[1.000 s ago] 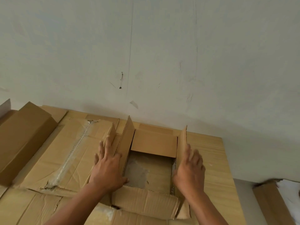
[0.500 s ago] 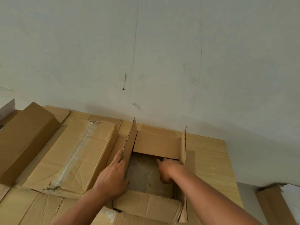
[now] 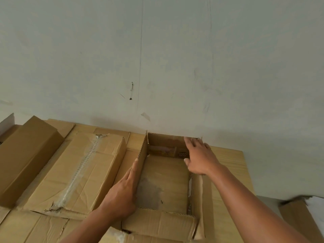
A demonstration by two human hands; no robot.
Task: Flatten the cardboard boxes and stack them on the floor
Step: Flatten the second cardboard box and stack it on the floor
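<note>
Filling the upper frame, a scuffed pale plaster wall (image 3: 157, 58) meets a light wood-grain table (image 3: 228, 158) crowded with brown corrugated cardboard: a long closed box (image 3: 26, 155) at left, a creased taped box (image 3: 78, 172) beside it, then the open box (image 3: 164, 181) mid-table, its floor stained, its left flap (image 3: 142, 151) upright; the left hand (image 3: 121, 195) lies flat, fingers straight, against that flap's outside, and the right hand (image 3: 199, 156), fingers spread and straight, reaches over the far right corner
</note>
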